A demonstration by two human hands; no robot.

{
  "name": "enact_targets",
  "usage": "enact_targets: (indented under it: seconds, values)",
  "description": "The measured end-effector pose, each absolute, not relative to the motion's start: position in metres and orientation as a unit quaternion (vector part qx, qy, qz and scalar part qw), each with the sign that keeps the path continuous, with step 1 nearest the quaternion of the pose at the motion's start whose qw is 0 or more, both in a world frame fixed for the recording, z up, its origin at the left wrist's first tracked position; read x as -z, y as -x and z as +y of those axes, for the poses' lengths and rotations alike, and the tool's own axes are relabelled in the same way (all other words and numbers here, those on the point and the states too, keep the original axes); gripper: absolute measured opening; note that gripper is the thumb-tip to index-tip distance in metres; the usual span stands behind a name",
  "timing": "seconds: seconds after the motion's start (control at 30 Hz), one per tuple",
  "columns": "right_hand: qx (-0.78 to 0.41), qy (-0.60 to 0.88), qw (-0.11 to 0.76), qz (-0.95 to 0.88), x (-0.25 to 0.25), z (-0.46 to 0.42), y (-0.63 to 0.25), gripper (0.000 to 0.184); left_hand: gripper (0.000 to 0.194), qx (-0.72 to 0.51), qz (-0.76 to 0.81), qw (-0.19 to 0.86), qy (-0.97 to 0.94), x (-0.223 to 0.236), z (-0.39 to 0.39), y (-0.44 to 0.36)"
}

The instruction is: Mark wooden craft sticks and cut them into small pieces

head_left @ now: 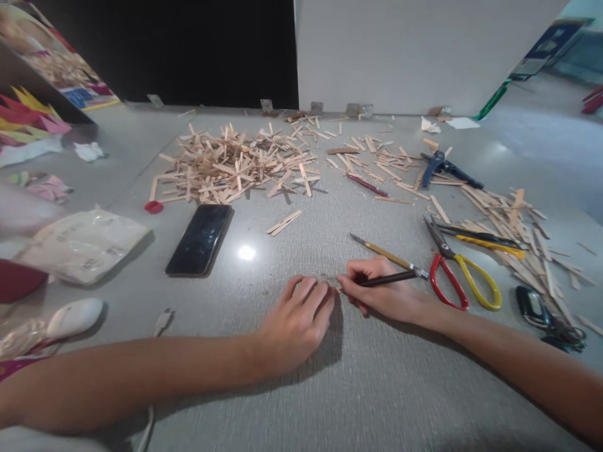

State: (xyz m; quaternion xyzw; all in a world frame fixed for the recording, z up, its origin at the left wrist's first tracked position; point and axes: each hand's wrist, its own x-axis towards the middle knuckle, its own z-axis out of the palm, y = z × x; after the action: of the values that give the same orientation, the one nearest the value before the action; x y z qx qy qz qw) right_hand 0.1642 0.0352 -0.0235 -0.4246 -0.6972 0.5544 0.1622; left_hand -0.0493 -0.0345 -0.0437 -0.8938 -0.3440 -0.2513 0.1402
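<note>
My right hand (pixel 377 290) is closed around a slim black pen-shaped tool (pixel 389 279), held like a pen; its tip is hidden by the fingers. My left hand (pixel 299 317) rests on the table with fingers curled down, its fingertips almost meeting those of my right hand. Whatever lies under the left fingertips is too small and covered to make out; a sliver of wood seems to show between the hands. Just beyond my right hand lies a craft knife (pixel 389 255) with a gold-coloured handle. Scissors (pixel 453 267) with red and yellow handles lie to its right.
A heap of wooden sticks (pixel 235 163) spreads across the back, with more sticks (pixel 537 251) at right. Two sticks (pixel 284 223) lie ahead of my hands. Around them are a phone (pixel 200 240), pliers (pixel 438 166), keys (pixel 560 329), a white mouse (pixel 75 317) and a cable plug (pixel 162 321).
</note>
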Motion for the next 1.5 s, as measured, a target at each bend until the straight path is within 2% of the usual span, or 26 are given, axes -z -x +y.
enact_targets:
  seconds: [0.3,0.67,1.5]
  values:
    - [-0.571,0.436,0.174,-0.673,0.024,0.037,-0.161,0.044,0.042,0.233,-0.335,0.166,0.898,0.042,-0.057,0.044]
    - [-0.57,0.436,0.183,-0.672,0.026,0.038,-0.16,0.05,0.043,0.229,-0.325,0.193,0.897,0.041,-0.054,0.042]
    - [-0.566,0.45,0.196,-0.663,0.025,0.036,-0.158,0.051,0.036,0.205,-0.314,0.192,0.907,0.044,-0.055,0.044]
